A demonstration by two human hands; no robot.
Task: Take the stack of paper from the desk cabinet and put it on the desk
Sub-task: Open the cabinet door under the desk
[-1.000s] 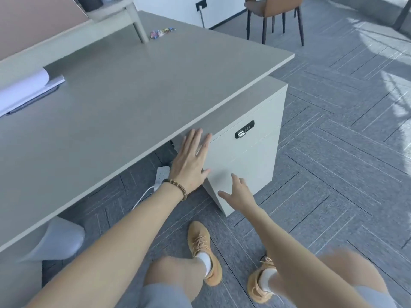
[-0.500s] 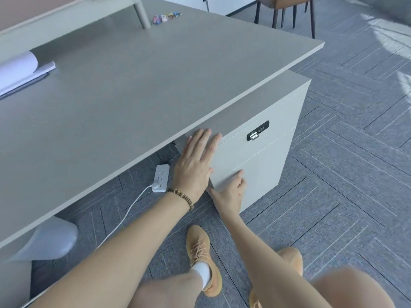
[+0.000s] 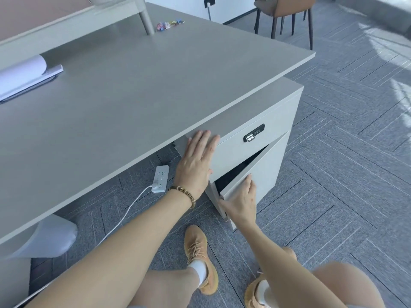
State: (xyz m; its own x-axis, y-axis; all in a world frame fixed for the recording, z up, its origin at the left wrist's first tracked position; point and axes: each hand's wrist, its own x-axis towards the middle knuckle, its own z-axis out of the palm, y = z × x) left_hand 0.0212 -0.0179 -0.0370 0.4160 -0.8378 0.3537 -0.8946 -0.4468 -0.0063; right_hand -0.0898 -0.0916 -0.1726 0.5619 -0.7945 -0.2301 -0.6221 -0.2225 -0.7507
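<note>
The grey desk cabinet [image 3: 282, 101] stands under the right end of the grey desk [image 3: 133, 96]. Its lower door [image 3: 264, 172] is swung partly open, showing a dark gap; the inside is too dark to see any paper. My right hand [image 3: 241, 202] grips the door's free edge at the near corner. My left hand [image 3: 196, 161] lies flat, fingers spread, on the cabinet's upper drawer front by its left corner. A black combination lock [image 3: 254, 132] sits on that drawer front.
A rolled white sheet on a clipboard [image 3: 24, 76] lies at the desk's left. Small colourful items [image 3: 170, 24] sit at the far edge. A white power strip [image 3: 160, 178] with cable lies on the floor under the desk. A brown chair [image 3: 287, 12] stands beyond.
My right hand reached the lower door's edge and has pulled it partly open. My left hand stays flat on the cabinet's front.
</note>
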